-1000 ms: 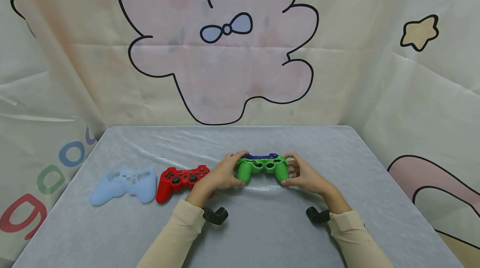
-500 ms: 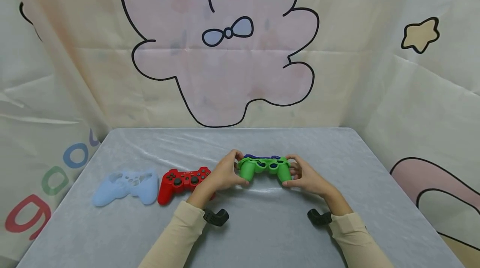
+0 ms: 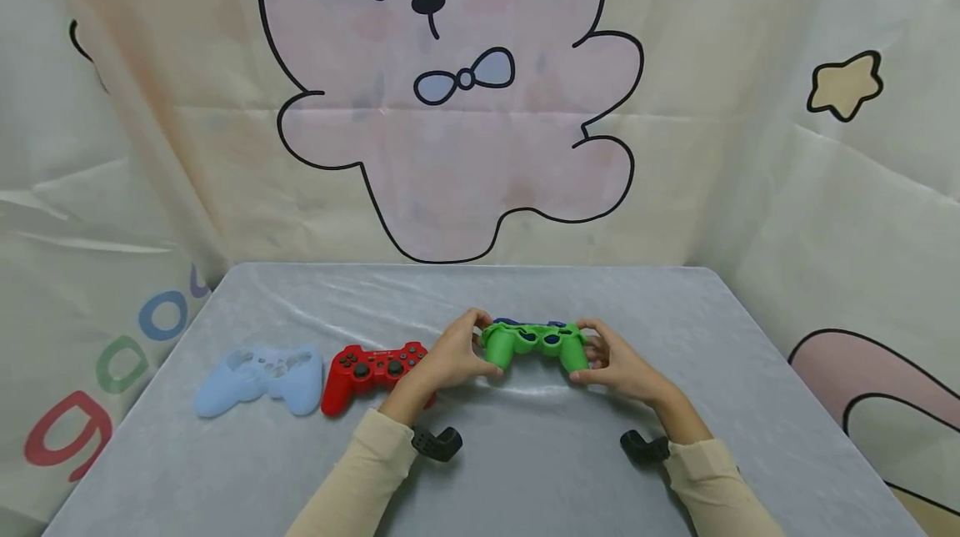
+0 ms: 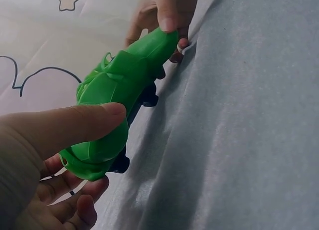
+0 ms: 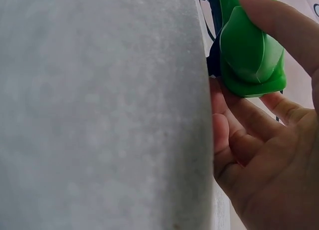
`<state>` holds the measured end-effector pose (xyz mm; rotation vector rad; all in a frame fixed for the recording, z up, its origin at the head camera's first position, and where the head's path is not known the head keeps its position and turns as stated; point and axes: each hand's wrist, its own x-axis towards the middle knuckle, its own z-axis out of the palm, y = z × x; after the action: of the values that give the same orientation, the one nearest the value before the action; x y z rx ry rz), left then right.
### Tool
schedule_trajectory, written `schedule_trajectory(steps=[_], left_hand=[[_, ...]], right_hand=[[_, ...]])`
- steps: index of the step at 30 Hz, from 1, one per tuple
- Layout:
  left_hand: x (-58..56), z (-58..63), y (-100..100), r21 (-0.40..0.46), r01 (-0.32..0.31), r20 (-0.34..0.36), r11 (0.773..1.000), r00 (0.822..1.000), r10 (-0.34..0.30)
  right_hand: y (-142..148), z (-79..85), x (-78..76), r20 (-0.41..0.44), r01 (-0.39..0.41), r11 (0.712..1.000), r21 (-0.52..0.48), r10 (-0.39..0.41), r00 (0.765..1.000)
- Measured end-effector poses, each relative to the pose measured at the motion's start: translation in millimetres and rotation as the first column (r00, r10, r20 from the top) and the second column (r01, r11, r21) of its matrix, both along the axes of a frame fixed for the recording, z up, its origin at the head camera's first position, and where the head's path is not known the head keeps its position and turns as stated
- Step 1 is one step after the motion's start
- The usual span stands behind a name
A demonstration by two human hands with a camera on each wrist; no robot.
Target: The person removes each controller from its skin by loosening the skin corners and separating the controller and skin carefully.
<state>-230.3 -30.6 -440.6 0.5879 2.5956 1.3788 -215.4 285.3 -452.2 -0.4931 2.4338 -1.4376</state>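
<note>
Both hands hold a dark blue game controller (image 4: 148, 96) wrapped in a bright green controller cover (image 3: 534, 338), over the middle of the table. My left hand (image 3: 457, 351) grips its left end, thumb on the green handle and fingers curled behind the far edge. On the opposite end, my right hand (image 3: 618, 362) pinches the right handle between thumb and fingers. Up close in the right wrist view, the cover (image 5: 251, 48) encloses the handle while dark blue shows along its side. Much of the controller's face is hidden by the cover.
A red game controller (image 3: 372, 368) lies left of my left hand, partly behind that forearm. Farther left is a flat light blue controller cover (image 3: 262, 381). The grey cloth-covered table (image 3: 540, 479) meets printed curtains (image 3: 667, 187) at the back and sides.
The head view has tilted upward, shifting the scene down. Held in both hands, the controller has tipped so that less of its blue face shows. The red controller and light blue cover stay in place.
</note>
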Motion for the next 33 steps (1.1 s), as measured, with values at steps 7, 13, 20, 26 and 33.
schedule_trajectory(steps=[7, 13, 20, 26, 33], left_hand=[[2.1, -4.3, 1.2, -0.008, 0.011, 0.004, 1.000, 1.000, -0.011], [0.2, -5.5, -1.0, 0.028, 0.005, 0.036, 1.000, 0.999, -0.006], [-1.2, -4.6, -0.6, 0.045, -0.003, 0.030, 0.999, 1.000, 0.001], [1.0, -1.7, 2.1, 0.041, 0.009, 0.003, 0.999, 1.000, -0.009], [2.6, -1.4, 3.7, 0.050, 0.004, -0.011, 0.999, 1.000, -0.003]], right_hand=[[1.9, -4.1, 1.2, 0.019, -0.003, 0.999, -0.038, 0.004, 1.000], [0.4, -2.6, -0.5, 0.003, -0.001, 1.000, -0.005, 0.001, 1.000], [-0.4, -2.3, -2.9, -0.010, -0.012, 1.000, 0.023, 0.012, 1.000], [0.4, -3.0, -3.1, -0.001, 0.000, 1.000, 0.016, 0.000, 1.000], [1.7, -1.5, -1.6, 0.006, 0.015, 1.000, 0.011, -0.015, 1.000]])
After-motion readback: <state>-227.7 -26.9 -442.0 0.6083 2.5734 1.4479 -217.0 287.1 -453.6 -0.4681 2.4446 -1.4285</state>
